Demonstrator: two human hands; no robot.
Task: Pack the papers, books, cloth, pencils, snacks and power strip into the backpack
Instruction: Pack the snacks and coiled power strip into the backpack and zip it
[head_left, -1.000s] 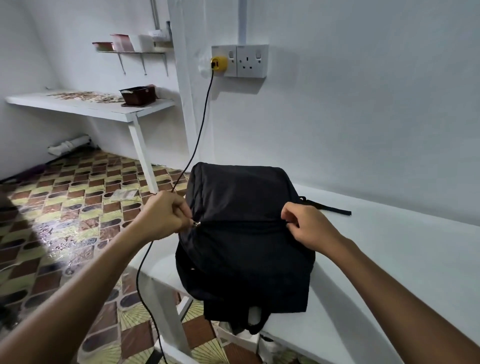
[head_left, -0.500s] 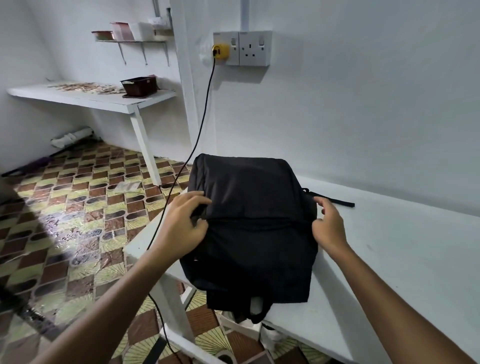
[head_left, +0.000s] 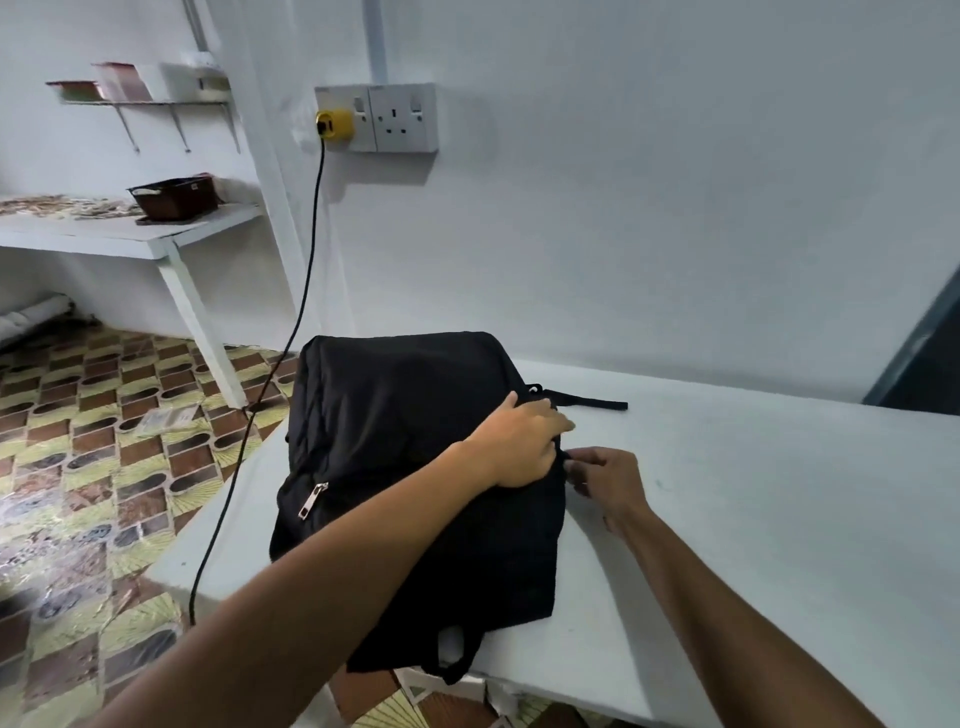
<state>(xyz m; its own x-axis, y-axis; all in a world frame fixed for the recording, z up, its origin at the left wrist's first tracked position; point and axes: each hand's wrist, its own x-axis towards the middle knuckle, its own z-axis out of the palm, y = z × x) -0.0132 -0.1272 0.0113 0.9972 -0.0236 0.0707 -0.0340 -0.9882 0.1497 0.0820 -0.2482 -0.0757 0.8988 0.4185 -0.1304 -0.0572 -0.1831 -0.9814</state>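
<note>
Nearest the camera, both forearms reach forward over the white bench (head_left: 753, 519), the left one crossing over the black backpack (head_left: 415, 467) that lies flat near the bench's left end, one strap loop hanging over the near edge. The left hand (head_left: 519, 447) lies on the backpack's right side, fingers laid over the fabric and pressing it down. Just beside it, the right hand (head_left: 608, 483) pinches something small at the backpack's right edge with thumb and fingertips; what it is cannot be made out. A metal zipper pull (head_left: 313, 500) shows on the backpack's left side. Beyond, a black strap (head_left: 592, 402) trails onto the bench. A black cable (head_left: 291, 338) runs up to a yellow plug (head_left: 334, 123) in the wall socket (head_left: 400, 118).
</note>
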